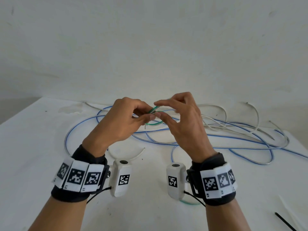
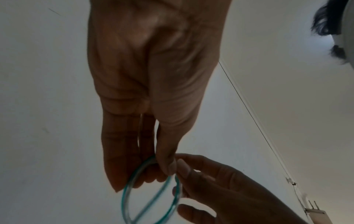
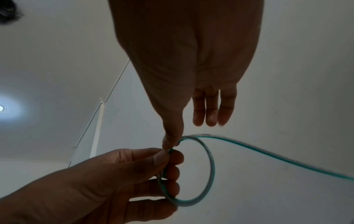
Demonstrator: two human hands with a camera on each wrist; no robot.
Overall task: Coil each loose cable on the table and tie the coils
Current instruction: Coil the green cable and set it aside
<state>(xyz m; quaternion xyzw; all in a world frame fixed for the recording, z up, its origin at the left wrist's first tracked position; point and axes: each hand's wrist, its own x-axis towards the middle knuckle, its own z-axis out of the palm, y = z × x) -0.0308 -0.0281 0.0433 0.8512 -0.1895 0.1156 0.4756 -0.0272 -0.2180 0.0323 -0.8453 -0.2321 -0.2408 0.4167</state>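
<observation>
My left hand (image 1: 148, 116) is raised over the table and pinches a small coil of green cable (image 1: 154, 110) between thumb and fingers. The left wrist view shows that coil (image 2: 151, 195) as two or three turns under my left hand (image 2: 164, 169). My right hand (image 1: 158, 110) is against it from the right. Its thumb touches the top of the coil (image 3: 208, 166) beside the left thumb, and its other fingers (image 3: 210, 115) are straight and spread. The green cable's free length (image 3: 287, 162) runs off to the right. Long blue cables (image 1: 216, 137) and white cables (image 1: 221, 124) lie loose on the white table (image 1: 33, 147).
A black zip tie (image 1: 285, 221) and a white one (image 1: 287, 208) lie near the table's front right corner. A stretch of green cable (image 1: 190, 202) shows on the table under my right wrist. A plain wall stands behind the table.
</observation>
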